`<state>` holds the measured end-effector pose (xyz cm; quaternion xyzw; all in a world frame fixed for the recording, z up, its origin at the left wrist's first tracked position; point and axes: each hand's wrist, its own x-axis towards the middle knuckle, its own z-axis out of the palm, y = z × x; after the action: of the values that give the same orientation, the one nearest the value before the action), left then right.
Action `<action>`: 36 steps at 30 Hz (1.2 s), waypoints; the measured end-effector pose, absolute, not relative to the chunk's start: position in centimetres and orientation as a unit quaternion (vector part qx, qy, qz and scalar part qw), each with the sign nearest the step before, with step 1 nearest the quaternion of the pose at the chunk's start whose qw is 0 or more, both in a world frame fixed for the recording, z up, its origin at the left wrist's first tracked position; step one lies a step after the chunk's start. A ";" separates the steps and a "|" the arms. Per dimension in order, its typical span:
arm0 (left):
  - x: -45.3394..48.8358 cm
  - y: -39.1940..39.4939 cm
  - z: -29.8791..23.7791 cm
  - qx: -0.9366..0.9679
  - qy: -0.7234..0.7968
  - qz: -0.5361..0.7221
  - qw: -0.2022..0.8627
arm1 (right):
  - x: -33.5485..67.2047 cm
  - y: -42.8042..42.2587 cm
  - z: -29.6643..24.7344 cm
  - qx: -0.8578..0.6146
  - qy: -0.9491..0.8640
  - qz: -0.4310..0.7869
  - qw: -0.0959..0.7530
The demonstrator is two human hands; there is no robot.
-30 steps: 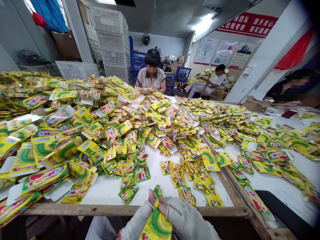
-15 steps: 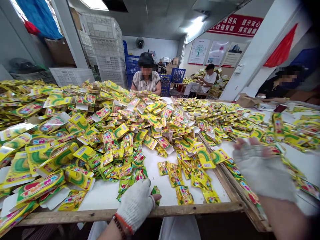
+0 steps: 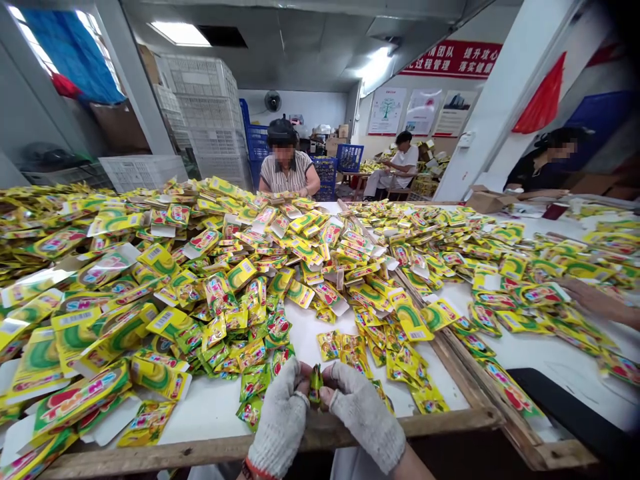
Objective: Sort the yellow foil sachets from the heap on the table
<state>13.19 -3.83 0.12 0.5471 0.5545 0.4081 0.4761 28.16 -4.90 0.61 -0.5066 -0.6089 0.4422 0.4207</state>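
My left hand, in a white knit glove with bare fingertips, pinches a small green and yellow foil sachet by its left side. My right hand, gloved the same way, has its thumb and fingers closed on the sachet's right side. Held edge-on, the sachet is just above the table's wooden front edge. Green sachets lie close to the left hand, and yellow sachets lie beyond the right one.
A large heap of yellow printed cartons spreads over the left and back of the table. A wooden strip divides off the right section, where a dark flat object lies. Another person's hand reaches in there; a person sits opposite.
My right hand has come from the right section to meet my left hand at the front edge. The sachet in my left hand is now between both hands. The camera view has shifted slightly.
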 end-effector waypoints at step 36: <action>12.7 -3.6 -1.2 0.555 0.489 0.401 0.540 | 28.2 -4.4 -1.6 -0.597 -0.616 0.389 0.335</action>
<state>12.72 -3.56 -1.16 0.5553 0.4891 0.4013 0.5398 28.17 -4.44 -1.61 -0.5972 -0.6163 0.3887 0.3355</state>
